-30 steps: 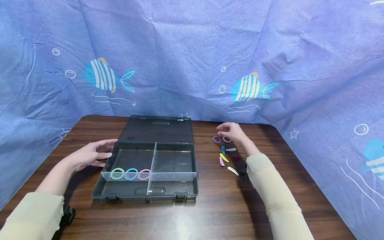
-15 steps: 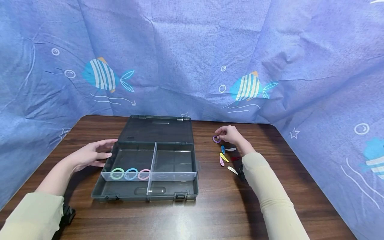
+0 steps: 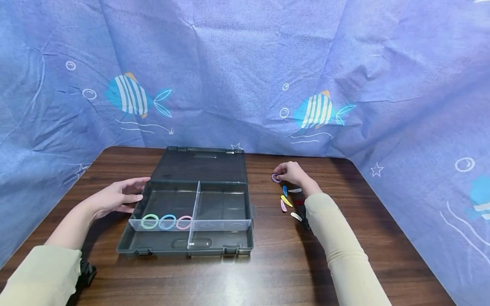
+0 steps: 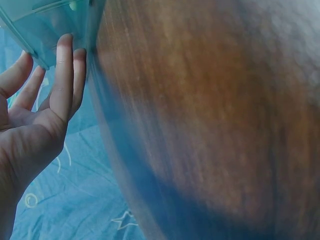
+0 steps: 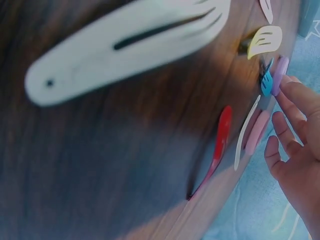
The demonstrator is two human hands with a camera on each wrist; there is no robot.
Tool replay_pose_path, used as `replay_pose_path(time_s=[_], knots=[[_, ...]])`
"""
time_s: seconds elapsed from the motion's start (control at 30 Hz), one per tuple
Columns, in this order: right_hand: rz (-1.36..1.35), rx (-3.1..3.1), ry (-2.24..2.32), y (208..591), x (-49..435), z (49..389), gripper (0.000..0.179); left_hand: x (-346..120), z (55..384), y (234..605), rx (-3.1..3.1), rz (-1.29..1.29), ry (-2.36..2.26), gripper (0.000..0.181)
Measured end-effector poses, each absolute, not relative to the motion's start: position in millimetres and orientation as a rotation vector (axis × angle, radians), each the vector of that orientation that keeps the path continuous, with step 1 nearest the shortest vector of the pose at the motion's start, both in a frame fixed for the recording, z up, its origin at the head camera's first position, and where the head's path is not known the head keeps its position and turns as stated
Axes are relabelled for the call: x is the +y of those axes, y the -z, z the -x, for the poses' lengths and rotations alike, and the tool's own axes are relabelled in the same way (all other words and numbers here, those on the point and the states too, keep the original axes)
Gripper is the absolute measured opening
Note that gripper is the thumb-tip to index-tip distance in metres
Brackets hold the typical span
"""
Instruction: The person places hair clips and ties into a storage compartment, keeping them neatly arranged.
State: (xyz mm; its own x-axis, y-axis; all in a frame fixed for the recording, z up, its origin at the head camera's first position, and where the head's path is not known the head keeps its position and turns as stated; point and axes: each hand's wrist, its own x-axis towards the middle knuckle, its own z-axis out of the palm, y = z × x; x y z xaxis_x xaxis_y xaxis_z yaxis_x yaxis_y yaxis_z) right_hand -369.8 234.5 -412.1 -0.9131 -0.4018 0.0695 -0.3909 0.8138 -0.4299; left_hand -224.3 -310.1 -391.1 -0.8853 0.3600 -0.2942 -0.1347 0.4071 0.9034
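Right hand [image 3: 294,174], near six snap clips [image 3: 286,201], pinches one purple hair tie [image 5: 281,74] of five; left hand [image 3: 112,198], fingers apart, touches one organizer box [image 3: 223,203].

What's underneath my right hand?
Under your right hand, the right wrist view shows a pink ring on the table; the hand pinches a purple ring. In the head view, the hand covers that pink ring and some table.

The head view is bright, with white glare on the near tabletop [image 3: 264,274] and a shadow beside the right sleeve [image 3: 338,233]; both wrist views look dimmer, bluish, the closest white clip [image 5: 100,62] blurred.
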Motion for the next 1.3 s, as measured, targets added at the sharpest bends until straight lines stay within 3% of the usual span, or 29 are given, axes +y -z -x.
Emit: replay_pose_path(time_s=[0.53,1.3], knots=[[0.71,2.952,0.65,415,232,367,0.007,-308,223,391,2.218,-0.208,-1.492,0.074],[0.714,2.925,0.679,395,227,357,0.007,-308,223,391,2.219,-0.18,-1.503,0.074]])
